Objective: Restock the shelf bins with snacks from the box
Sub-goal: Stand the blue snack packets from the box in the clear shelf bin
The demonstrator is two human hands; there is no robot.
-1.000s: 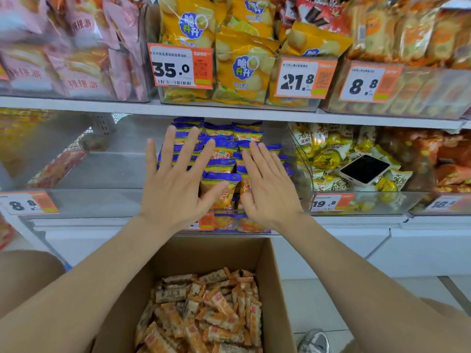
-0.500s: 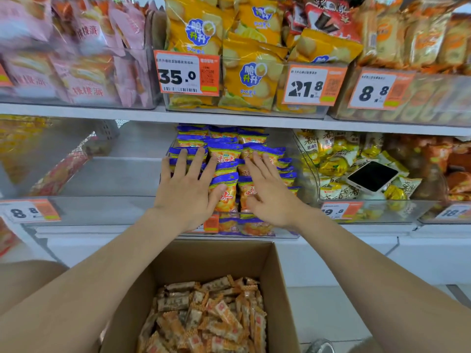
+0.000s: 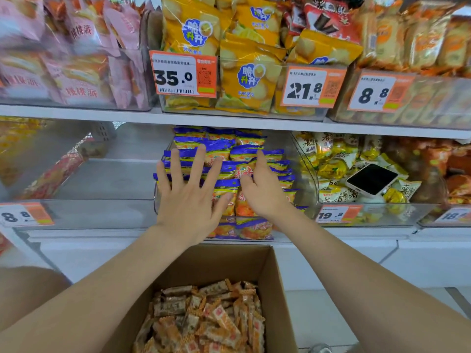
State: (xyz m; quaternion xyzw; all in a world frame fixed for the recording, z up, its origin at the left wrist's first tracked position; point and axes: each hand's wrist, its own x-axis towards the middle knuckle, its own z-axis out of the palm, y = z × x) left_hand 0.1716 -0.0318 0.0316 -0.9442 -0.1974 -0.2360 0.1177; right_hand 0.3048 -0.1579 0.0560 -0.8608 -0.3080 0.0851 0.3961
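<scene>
The box of orange-wrapped snack bars sat just off the front edge of the lower shelf. It was straight below both hands and nearer the person, so a pick would mean drawing a hand back and down. Neither hand was clearly closer. The bars lay jumbled, with no shared long axis.

The left hand lay flat with its fingers spread and its grip open, pressing the blue-and-orange packets in the middle bin. The right hand rested toward that stack's right edge, forefinger straight. Its other fingers were hidden behind the back of the hand, so I could not tell whether that grip was open or held a packet. The frame cut off the box's near end.
</scene>
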